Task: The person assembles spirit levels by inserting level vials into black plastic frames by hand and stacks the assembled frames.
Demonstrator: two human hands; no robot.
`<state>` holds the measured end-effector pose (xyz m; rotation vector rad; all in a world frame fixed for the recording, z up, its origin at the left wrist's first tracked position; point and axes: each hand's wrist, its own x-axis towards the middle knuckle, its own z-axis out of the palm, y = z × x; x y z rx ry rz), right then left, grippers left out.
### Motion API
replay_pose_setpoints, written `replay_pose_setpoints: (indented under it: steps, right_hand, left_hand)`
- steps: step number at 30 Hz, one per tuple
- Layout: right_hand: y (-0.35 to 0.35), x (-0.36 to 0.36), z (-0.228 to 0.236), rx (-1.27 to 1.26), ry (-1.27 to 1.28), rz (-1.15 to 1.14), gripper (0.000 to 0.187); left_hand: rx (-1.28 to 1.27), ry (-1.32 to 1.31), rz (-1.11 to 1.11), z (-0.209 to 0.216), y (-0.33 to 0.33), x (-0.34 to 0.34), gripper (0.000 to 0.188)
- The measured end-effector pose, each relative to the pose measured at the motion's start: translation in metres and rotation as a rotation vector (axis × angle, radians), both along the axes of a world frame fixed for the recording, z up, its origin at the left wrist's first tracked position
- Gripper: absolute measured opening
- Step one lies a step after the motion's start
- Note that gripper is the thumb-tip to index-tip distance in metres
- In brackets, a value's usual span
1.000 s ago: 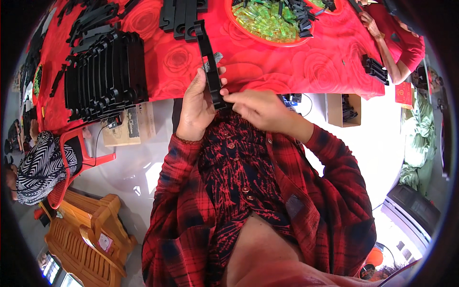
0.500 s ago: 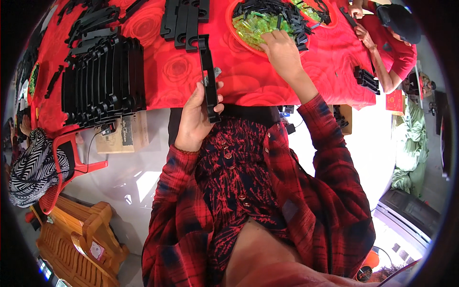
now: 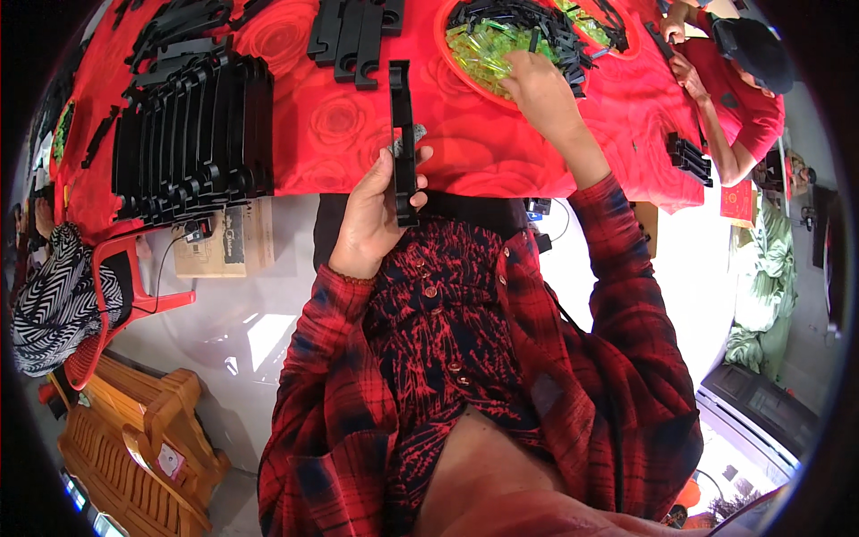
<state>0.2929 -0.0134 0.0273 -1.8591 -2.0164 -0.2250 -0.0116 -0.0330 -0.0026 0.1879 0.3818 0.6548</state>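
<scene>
Head view. Left hand [image 3: 371, 219], just off centre toward 11 o'clock: fingers closed round the lower part of a slotted black strip [image 3: 405, 170], which it holds near-upright at the edge of the red cloth [image 3: 327, 116]. Right hand [image 3: 543, 94], at 1 o'clock, is in an orange-red bowl [image 3: 479, 88]: fingers bunched at the yellow-green pieces [image 3: 474, 54], tips hidden, so cannot tell whether one is pinched.

Progress, my reading: held strip seems mid-work; no yellow-green shows on it. At 10 o'clock, a tidy row of black strips [image 3: 192, 134], perhaps finished, cannot tell. More flat strips [image 3: 353, 40] lie between 11 and 12. Bowl well stocked, so plenty looks left. Co-worker [image 3: 747, 134] at 2 o'clock handles a dark part [image 3: 660, 43].
</scene>
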Motion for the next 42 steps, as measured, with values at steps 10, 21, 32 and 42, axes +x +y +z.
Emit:
replay_pose_setpoints:
  steps: [10, 21, 32, 42]
  right_hand:
    - [-0.009, -0.023, 0.026, 0.081, 0.359, -0.004, 0.024]
    - [-0.035, -0.114, 0.044, -0.103, 1.136, 0.218, 0.016]
    - [-0.034, -0.126, 0.011, 0.243, 0.591, 0.061, 0.008]
    - [-0.039, -0.135, 0.007, 0.289, 0.337, 0.015, 0.009]
  left_hand:
    - [0.037, 0.055, 0.005, 0.008, -0.001, 0.004, 0.047]
    - [0.124, 0.093, -0.042, -0.002, -0.004, 0.01, 0.039]
    - [0.137, 0.103, -0.004, -0.007, -0.006, 0.017, 0.036]
    - [0.133, 0.132, 0.008, -0.009, -0.005, 0.02, 0.04]
